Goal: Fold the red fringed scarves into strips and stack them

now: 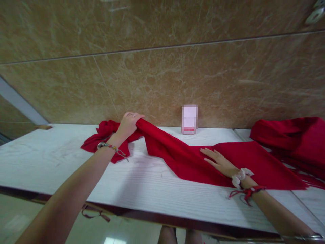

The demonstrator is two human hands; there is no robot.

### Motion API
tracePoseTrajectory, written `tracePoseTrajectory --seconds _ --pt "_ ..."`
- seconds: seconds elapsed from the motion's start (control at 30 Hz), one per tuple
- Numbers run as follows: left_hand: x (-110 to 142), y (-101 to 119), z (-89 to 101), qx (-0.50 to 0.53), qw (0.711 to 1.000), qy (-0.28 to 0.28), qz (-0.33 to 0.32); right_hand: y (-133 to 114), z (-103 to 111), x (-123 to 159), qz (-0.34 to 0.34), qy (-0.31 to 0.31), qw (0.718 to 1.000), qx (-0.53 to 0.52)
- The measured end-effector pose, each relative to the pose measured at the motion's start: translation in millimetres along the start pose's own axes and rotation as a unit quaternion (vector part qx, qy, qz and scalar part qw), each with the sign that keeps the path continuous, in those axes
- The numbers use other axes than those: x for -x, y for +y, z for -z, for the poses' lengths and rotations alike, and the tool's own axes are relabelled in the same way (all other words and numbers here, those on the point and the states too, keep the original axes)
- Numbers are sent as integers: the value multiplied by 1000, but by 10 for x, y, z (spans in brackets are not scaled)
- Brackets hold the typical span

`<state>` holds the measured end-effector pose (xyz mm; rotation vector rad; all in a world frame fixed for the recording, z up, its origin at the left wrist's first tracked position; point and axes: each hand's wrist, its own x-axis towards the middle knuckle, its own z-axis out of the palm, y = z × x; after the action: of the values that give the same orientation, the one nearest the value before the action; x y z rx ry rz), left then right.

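A long red scarf [182,154] lies across a white table [142,189]. My left hand [128,124] is closed on a raised fold of the scarf near the back wall, lifting it off the table. The scarf's left end [104,140] lies bunched behind that hand. My right hand [218,161] rests flat on the scarf with its fingers stretched out, pressing the cloth against the tabletop. A beaded bracelet sits on my left wrist; a white scrunchie and a red cord are on my right wrist.
A small pink card [189,119] leans against the brown marble wall [162,67]. More red cloth [291,139] is piled at the right on a second white tabletop. The table's near edge [152,217] has a dark rim; floor shows below.
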<state>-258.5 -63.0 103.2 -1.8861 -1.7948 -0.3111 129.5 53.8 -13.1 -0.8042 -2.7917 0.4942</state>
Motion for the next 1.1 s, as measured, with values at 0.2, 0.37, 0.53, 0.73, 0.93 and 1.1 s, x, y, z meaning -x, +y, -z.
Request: tracePoseTrajectory --seconds 0.2,0.37,0.53,0.73,0.93,1.1 --pt "69 -71 -84 -19 973 -226 -42 -36 29 39 -5 31 998 -59" --pt "488 479 -217 43 981 -164 -98 -104 43 78 44 13 997 -61" --pt "691 836 -330 53 958 -181 -214 -126 33 90 65 -9 997 -40" --pt "686 574 -186 2 964 -142 -224 -141 49 99 80 -22 997 -11" --pt "966 407 131 -5 938 -213 -273 -133 40 96 90 -26 996 -2" --pt "1101 606 47 1 947 -229 -226 -120 23 96 83 -14 996 -3"
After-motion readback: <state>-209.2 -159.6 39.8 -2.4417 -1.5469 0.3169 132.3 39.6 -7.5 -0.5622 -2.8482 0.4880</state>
